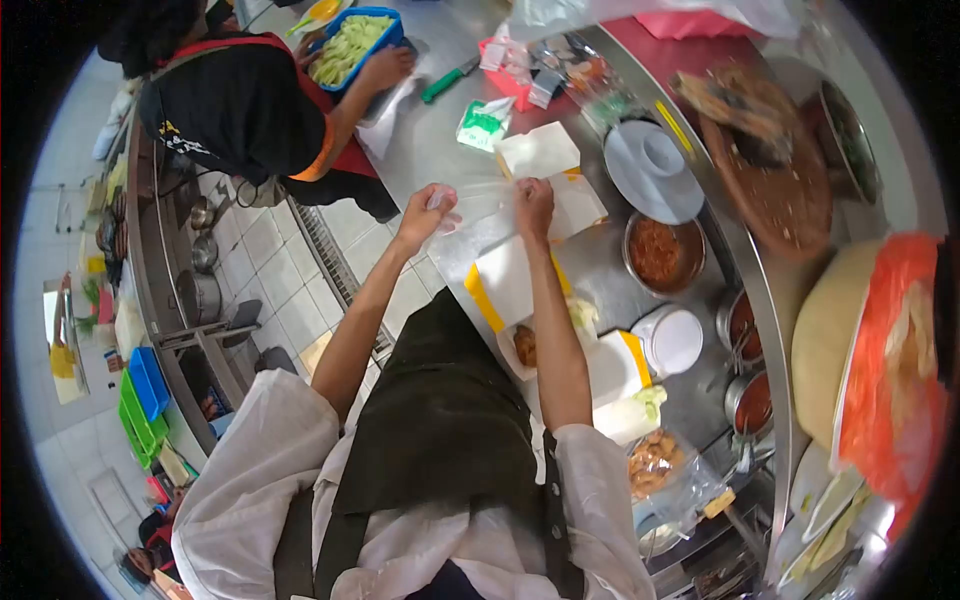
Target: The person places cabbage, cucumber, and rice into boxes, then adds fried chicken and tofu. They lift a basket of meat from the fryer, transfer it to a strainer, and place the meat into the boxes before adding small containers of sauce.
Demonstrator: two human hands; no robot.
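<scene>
Between my two hands stretches a thin clear plastic piece, perhaps a small bag. My left hand pinches its left end, over the table's edge. My right hand is closed on the other end, slightly blurred, just in front of an open white-and-yellow carton. Behind it stands another carton. Under my right forearm, an open carton holds a browned fried piece, with pale lettuce beside it. Another carton lies to the right of that forearm.
A bowl of red sauce, a round white lid and a white tub stand to the right. Farther back lie a green-handled knife and a green-white packet. A co-worker holds a blue basin of sliced greens.
</scene>
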